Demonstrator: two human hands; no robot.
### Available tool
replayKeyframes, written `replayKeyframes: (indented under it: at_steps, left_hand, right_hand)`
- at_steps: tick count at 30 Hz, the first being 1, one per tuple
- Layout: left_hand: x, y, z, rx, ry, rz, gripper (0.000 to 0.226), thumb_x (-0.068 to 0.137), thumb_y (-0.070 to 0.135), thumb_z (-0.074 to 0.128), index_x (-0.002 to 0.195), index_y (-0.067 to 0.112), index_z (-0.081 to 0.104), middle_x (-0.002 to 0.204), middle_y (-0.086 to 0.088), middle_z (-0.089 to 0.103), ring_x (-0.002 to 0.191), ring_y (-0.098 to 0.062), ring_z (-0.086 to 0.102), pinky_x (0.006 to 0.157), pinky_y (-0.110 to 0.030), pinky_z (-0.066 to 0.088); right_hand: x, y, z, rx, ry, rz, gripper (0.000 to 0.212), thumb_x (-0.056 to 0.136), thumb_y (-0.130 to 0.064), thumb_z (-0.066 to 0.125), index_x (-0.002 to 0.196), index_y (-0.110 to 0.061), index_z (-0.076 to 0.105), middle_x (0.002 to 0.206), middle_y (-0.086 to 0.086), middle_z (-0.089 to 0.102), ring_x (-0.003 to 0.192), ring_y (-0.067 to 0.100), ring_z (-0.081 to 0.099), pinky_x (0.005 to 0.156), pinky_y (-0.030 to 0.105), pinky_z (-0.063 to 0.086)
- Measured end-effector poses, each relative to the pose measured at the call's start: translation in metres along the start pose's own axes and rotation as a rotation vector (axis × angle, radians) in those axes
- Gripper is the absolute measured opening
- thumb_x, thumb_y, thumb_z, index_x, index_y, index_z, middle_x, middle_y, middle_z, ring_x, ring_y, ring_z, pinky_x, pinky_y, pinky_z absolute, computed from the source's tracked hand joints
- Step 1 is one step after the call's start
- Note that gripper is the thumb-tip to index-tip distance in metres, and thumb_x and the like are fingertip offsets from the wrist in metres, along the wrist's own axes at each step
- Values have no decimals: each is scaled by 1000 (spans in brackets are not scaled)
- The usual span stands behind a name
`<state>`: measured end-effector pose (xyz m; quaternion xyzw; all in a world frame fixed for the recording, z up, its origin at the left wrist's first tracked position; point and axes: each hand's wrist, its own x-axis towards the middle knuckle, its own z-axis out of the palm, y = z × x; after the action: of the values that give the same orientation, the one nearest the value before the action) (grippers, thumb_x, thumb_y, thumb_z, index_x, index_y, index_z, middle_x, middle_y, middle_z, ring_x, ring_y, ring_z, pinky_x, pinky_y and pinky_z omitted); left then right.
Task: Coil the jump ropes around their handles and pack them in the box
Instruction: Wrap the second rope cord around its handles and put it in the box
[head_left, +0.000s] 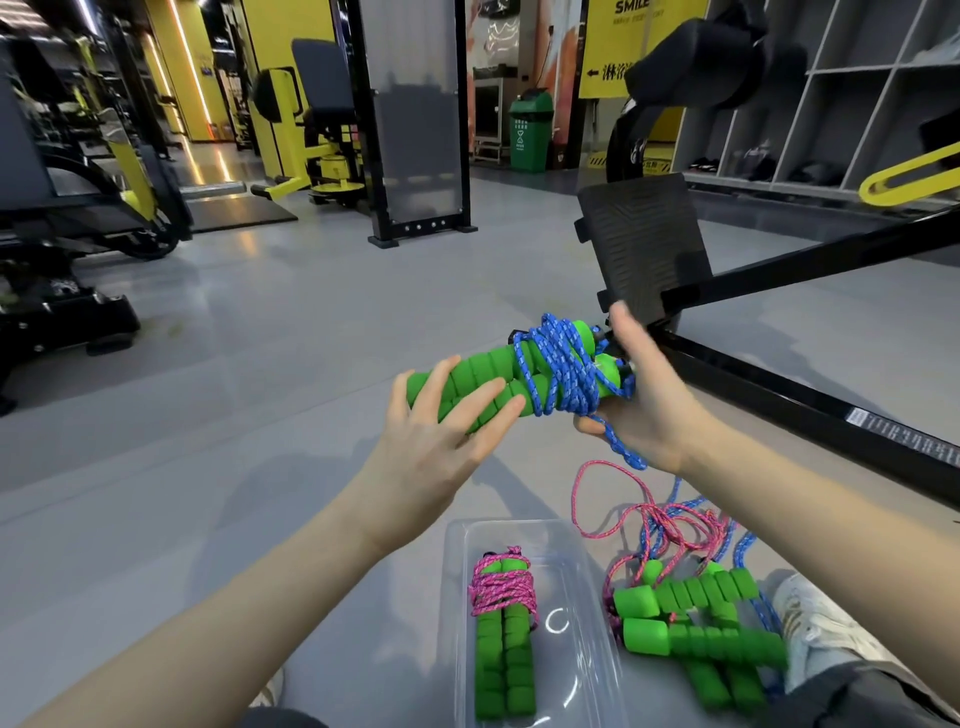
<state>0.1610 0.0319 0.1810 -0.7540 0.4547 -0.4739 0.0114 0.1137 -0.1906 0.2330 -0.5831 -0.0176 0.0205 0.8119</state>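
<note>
A jump rope with two green foam handles (483, 374) side by side and blue cord (561, 374) wound round them is held in the air above the floor. My left hand (436, 431) touches the handles' free end with straight, spread fingers. My right hand (649, 405) grips the wound end, and a short blue tail hangs below its thumb. On the floor below lies a clear plastic box (457, 597) holding one pink-corded rope coiled on its green handles (504, 623). To its right lies a tangled pile of loose ropes (696, 623) with pink and blue cords.
A black machine frame (779, 395) with a ribbed foot plate (644, 239) runs across the floor just behind my right hand. My white shoe (815, 623) is beside the loose pile. Gym machines stand at the far left, grey floor in between.
</note>
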Motion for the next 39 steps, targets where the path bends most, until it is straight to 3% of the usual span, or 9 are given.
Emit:
replayKeyframes:
  at_steps: [3,7,11,16,20,27,31,37,39]
  left_hand:
    - [-3,-1,-1,40,-14,52,56,89,-7,22,138,12,41,137,-11,38,116,-51,43,83,-57,39]
    - [-2,-2,-3,101,-35,78,53,92,-1,20,138,15,40,141,-14,34,119,-49,42,87,-61,40]
    - [9,1,-3,111,-47,18,49,84,9,40,131,23,43,141,-17,33,119,-46,46,92,-62,39]
    - [9,-1,-1,86,-107,77,60,76,6,51,132,24,40,141,-19,33,116,-49,50,92,-63,42]
    - [7,-2,-6,93,-179,95,58,78,1,34,133,22,40,139,-19,35,105,-45,53,79,-49,46]
    - [-4,-6,-7,104,-180,121,65,80,-1,25,140,21,36,141,-13,35,102,-49,56,78,-50,47]
    - [-6,-8,-3,81,-170,74,70,74,-4,28,140,20,35,140,-14,35,103,-46,54,76,-47,46]
    - [-2,-6,0,40,-166,-113,70,73,-4,24,136,22,38,138,-11,43,100,-40,54,74,-41,43]
    - [0,-5,1,45,-183,-154,70,73,-4,20,135,22,40,136,-13,51,99,-41,56,73,-41,43]
  right_hand:
    - [-2,1,7,-219,80,7,31,85,-51,55,89,-21,61,65,-1,47,53,13,30,49,27,18]
    - [-1,6,12,-168,184,2,21,89,-43,55,89,-24,63,69,-5,60,50,8,42,45,20,28]
    - [0,8,11,-141,223,-7,20,89,-42,55,84,-24,63,68,-2,58,51,10,41,40,18,31]
    - [-2,11,3,-184,226,26,20,88,-41,55,84,-23,65,75,1,59,56,11,41,49,23,27]
    - [-3,13,3,-236,145,61,30,90,-45,50,84,-19,64,59,-3,53,49,10,37,45,21,24]
    - [4,18,-4,-95,141,260,70,86,-74,24,97,-12,55,68,9,48,53,18,39,43,21,31]
    - [2,19,-5,-125,93,339,70,85,-75,22,71,-11,45,60,8,37,46,16,23,41,19,16]
    - [5,29,-2,34,139,211,37,98,-41,29,68,-21,20,60,-1,12,47,11,8,41,22,13]
    - [3,34,6,8,170,156,32,100,-27,28,69,-20,29,58,-3,12,45,10,12,41,20,21]
